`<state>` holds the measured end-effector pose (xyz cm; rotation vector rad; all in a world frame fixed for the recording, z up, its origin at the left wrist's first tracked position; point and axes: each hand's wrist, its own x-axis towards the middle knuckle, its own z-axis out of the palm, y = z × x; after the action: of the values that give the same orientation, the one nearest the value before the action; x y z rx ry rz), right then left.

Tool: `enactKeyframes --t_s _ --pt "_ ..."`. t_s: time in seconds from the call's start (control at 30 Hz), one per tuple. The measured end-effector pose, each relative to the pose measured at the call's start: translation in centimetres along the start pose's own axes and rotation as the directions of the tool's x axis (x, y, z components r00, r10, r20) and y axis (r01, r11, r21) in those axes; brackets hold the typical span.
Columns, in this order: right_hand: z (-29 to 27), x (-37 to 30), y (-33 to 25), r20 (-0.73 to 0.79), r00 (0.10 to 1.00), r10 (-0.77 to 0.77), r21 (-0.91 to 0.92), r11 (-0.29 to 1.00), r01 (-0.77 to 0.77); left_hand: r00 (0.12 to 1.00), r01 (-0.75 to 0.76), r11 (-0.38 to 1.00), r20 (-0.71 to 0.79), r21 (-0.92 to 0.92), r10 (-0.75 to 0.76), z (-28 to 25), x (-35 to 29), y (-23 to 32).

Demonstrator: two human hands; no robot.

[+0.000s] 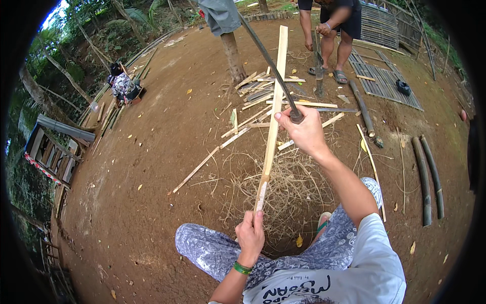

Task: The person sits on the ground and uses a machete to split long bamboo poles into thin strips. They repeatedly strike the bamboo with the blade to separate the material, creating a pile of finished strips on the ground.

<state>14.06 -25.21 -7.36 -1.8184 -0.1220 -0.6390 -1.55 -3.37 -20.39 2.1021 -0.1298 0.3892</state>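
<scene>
My left hand [250, 235] is closed around the near end of a long, pale bamboo strip [274, 121]. The strip runs away from me, tilted slightly right, above the ground. In my right hand [307, 133] is a machete, gripped at its dark handle [296, 119]. Its long dark blade [267, 57] points far and left and crosses over the strip. My right thumb lies at the strip's edge. Beneath both hands, a heap of thin curly shavings [283, 190] covers the ground between my legs.
Split bamboo pieces [258, 93] lie scattered ahead. Beyond them, a person [331, 30] bends over an upright bamboo piece, and another person's leg [232, 55] stands nearby. Bamboo poles [424, 177] and a slatted panel [379, 76] lie at right. Someone sits [124, 86] far left.
</scene>
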Motion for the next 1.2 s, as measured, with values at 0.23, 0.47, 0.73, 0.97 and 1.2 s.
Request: enactKeyframes --t_s 0.23,0.47,0.73,0.97,1.2 --pt "-1.7 0.0 -1.0 0.183 0.98 0.076 0.159 0.982 -0.105 0.995 0.05 0.998 0.079 0.038 -0.053 -3.1 -0.6 0.6" --pt "-3.1 1.5 -0.3 0.044 0.992 0.121 0.256 0.958 -0.128 0.972 0.189 0.982 0.147 -0.019 -0.184 -6.2 -2.9 -0.5" --pt "-2.1 0.2 3.6 0.118 0.949 -0.292 -0.345 0.884 0.315 0.794 0.544 0.785 0.485 -0.298 -0.366 -8.5 -4.9 0.1" --pt "-2.3 1.1 4.8 0.219 0.863 -0.454 -0.464 0.73 0.502 0.724 0.621 0.684 0.614 -0.383 -0.313 -9.5 -6.6 -2.0" --pt "-2.8 2.7 6.1 0.257 0.809 -0.529 -0.529 0.623 0.576 0.71 0.647 0.597 0.661 -0.475 -0.244 -10.3 -8.2 -3.0"
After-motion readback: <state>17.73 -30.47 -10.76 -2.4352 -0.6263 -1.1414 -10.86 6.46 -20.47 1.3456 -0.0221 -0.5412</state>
